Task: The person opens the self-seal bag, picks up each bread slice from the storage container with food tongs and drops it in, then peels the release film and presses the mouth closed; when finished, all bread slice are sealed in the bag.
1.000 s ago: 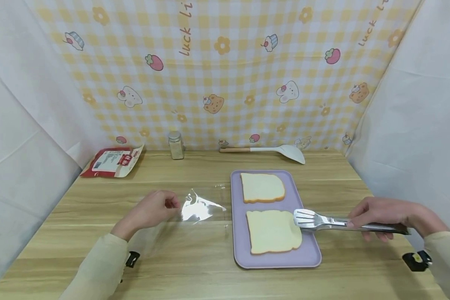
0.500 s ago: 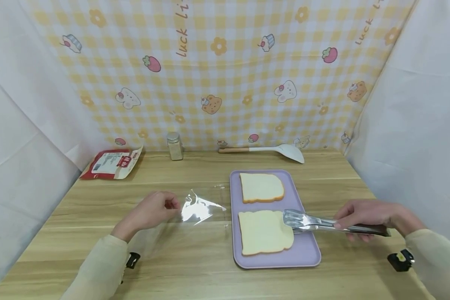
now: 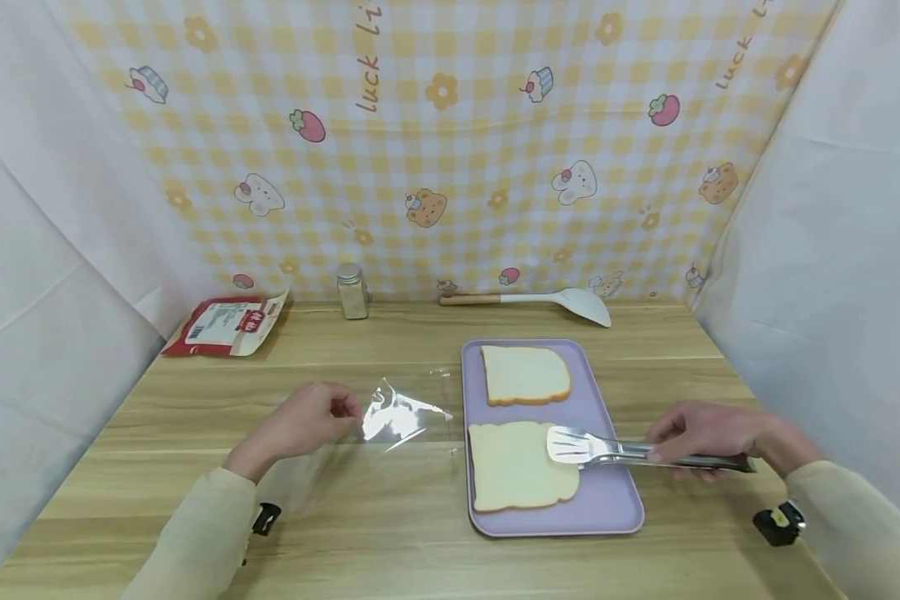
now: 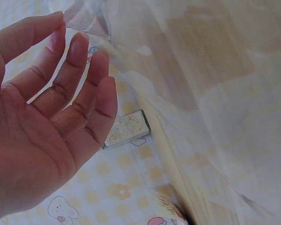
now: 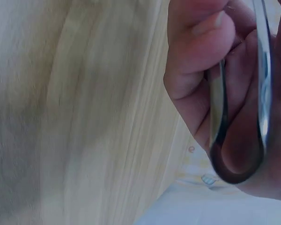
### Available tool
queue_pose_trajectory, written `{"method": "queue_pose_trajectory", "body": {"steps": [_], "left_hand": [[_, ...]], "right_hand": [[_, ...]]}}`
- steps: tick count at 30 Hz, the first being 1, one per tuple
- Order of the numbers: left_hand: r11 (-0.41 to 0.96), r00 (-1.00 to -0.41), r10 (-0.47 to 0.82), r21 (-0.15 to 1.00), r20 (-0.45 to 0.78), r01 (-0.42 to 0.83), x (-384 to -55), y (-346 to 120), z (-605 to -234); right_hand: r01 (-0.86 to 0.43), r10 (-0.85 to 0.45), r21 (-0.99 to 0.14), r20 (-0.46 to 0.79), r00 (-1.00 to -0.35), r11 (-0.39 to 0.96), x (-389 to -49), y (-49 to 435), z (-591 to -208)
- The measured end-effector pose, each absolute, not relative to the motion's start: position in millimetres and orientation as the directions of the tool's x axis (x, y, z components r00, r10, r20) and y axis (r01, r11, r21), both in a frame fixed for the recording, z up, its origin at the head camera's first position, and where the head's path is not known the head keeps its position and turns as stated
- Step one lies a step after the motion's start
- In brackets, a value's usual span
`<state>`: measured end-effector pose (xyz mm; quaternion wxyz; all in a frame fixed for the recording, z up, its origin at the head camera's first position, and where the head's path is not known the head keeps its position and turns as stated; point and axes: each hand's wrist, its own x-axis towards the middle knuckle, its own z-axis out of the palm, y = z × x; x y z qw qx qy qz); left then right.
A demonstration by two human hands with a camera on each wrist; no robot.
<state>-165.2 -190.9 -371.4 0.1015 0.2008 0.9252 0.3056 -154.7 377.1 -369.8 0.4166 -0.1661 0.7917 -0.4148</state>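
Observation:
My left hand point(image 3: 311, 421) pinches the edge of a clear plastic bag point(image 3: 408, 417) between thumb and index fingertips; the other fingers curve loosely in the left wrist view. In my right hand point(image 3: 708, 435) are metal tongs point(image 3: 622, 452), their bent end point(image 5: 236, 173) showing in the right wrist view. The slotted tip of the tongs lies over the right side of the nearer bread slice point(image 3: 513, 475), whose left edge reaches the left rim of the purple tray point(image 3: 607, 521). Another bread slice point(image 3: 525, 375) lies on the tray's far half. The lower tong arm is mostly hidden.
At the back stand or lie a red and white packet point(image 3: 228, 325), a glass seasoning jar point(image 3: 353, 293) and a white spatula point(image 3: 570, 302) with a wooden handle. A checked cloth point(image 3: 420, 142) hangs behind the wooden table point(image 3: 390, 533).
My right hand and the tongs have moved left, and the nearer bread slice has slid left with them to the tray's left rim. The left hand stays in place with the bag.

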Motion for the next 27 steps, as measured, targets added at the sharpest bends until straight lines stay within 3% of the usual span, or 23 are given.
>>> {"method": "queue_pose_trajectory", "body": {"steps": [27], "left_hand": [[0.728, -0.900, 0.430, 0.613, -0.062, 0.306, -164, -191, -371]], "right_hand": [[-0.056, -0.600, -0.801, -0.397, -0.695, 0.596, -149, 369, -368]]}}
